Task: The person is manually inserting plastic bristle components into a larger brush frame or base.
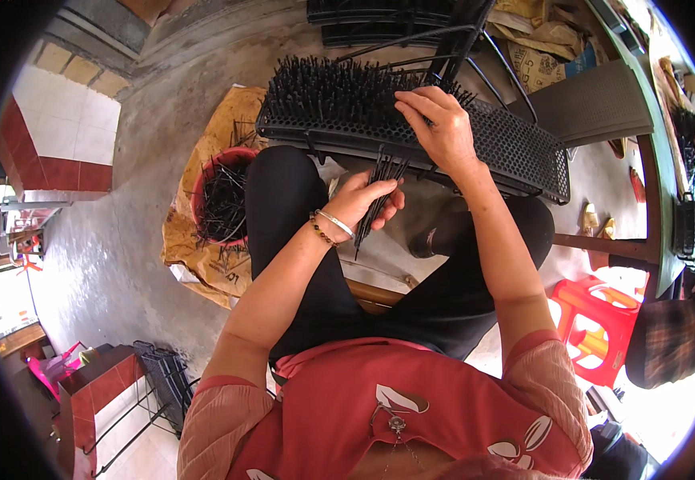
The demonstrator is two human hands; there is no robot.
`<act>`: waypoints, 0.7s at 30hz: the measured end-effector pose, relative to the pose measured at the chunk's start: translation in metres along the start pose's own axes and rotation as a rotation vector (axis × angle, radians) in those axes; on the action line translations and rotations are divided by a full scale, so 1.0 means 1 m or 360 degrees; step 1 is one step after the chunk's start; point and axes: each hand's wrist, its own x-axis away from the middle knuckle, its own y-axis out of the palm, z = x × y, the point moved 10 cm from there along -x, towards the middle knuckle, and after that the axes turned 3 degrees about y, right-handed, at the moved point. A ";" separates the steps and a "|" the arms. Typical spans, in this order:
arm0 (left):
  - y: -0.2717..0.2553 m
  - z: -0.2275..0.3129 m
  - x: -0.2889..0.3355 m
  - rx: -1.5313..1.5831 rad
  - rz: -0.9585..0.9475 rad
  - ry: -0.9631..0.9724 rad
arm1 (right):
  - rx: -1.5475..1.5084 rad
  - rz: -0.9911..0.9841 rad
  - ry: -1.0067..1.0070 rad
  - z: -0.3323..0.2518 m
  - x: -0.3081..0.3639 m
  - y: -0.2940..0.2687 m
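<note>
My left hand [370, 204] is closed round a bundle of thin black sticks [378, 196], held upright-slanting just in front of a long black perforated tray [515, 148]. Many black sticks [331, 92] stand packed in the holes across the tray's left and middle part; its right part shows bare holes. Over the border between the two, my right hand [441, 128] hangs with thumb and fingertips pinched together. Whatever lies between those fingertips is too small or hidden to make out.
A red basin [223, 196] of loose black sticks sits on a brown paper sack [191, 232] left of my knee. A red plastic stool [599, 328] stands at right. Behind the tray rise a black metal frame [463, 52] and printed sacks [535, 64]. A grey perforated panel [595, 104] adjoins it.
</note>
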 end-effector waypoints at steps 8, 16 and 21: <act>-0.001 0.000 -0.002 0.0053 -0.0036 0.0015 | 0.0030 -0.0021 -0.0012 -0.003 0.000 0.004; 0.001 0.002 -0.002 0.0002 -0.0038 0.0023 | -0.0239 -0.0154 0.0268 0.010 -0.001 0.017; 0.002 0.001 -0.003 0.0026 -0.0073 0.0034 | -0.0212 -0.0194 0.0549 0.025 -0.001 0.017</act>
